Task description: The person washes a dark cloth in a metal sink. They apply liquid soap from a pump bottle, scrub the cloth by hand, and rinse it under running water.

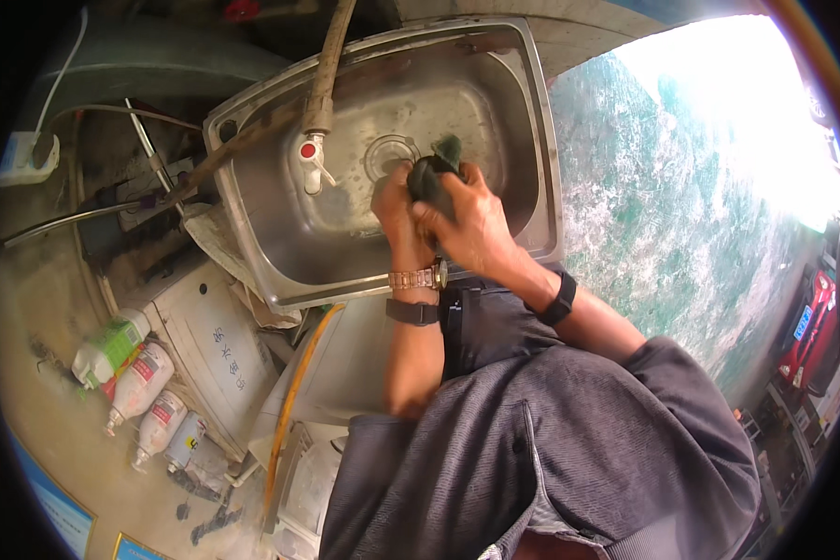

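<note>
Both my hands are closed on a crumpled dark green cloth [429, 175] over the right half of a steel sink [539, 112]. My left hand [397, 207] grips it from the left, its fingers partly blurred and hidden. My right hand [474, 217] wraps round it from the right, with the thumb pointing toward my left hand. One corner of the cloth sticks up beyond the fingers. A metal watch [418, 279] sits on my left wrist, and a black band [560, 299] is on my right. Left of the hands, a tap [312, 161] with a red dot hangs over the basin.
A pipe [329, 65] comes down to the tap. Several bottles [143, 383] stand at the lower left, beside a pale cabinet [217, 331]. A yellow hose [294, 401] runs below the sink. To the right is a worn green wall [616, 187].
</note>
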